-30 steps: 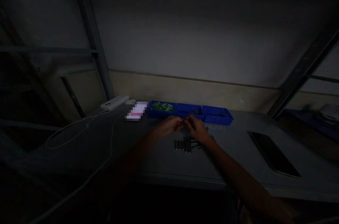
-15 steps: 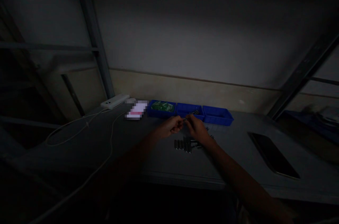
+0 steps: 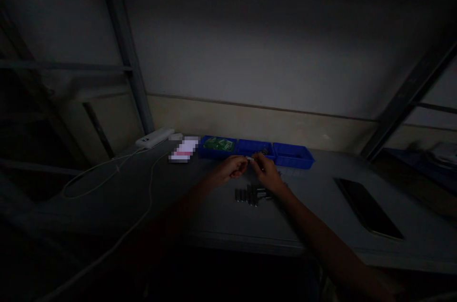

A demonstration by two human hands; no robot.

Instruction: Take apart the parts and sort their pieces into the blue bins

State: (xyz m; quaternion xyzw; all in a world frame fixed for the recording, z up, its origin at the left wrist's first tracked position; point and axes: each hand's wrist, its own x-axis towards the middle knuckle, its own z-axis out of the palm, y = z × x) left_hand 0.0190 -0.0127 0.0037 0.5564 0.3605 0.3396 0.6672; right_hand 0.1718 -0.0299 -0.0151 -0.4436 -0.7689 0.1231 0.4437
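Note:
The scene is very dim. My left hand (image 3: 233, 169) and my right hand (image 3: 264, 172) meet above the grey table (image 3: 314, 202), fingertips pinched together on a small pale part (image 3: 251, 160) held between them. Just below the hands lies a row of small dark metal cylinders (image 3: 252, 194) on the table. Behind the hands stand three blue bins: the left bin (image 3: 217, 146) holds green pieces, the middle bin (image 3: 255, 149) holds small dark parts, and the right bin (image 3: 293, 155) looks bare inside.
A dark phone (image 3: 368, 208) lies flat on the right. A white power bank (image 3: 154, 138) with a white cable (image 3: 117, 169) sits at the back left, next to a pink-white blurred item (image 3: 184, 149). Metal shelf posts rise on both sides.
My hands have stayed together over the cylinders, shifting only slightly; the small pale part now shows more clearly between the fingertips.

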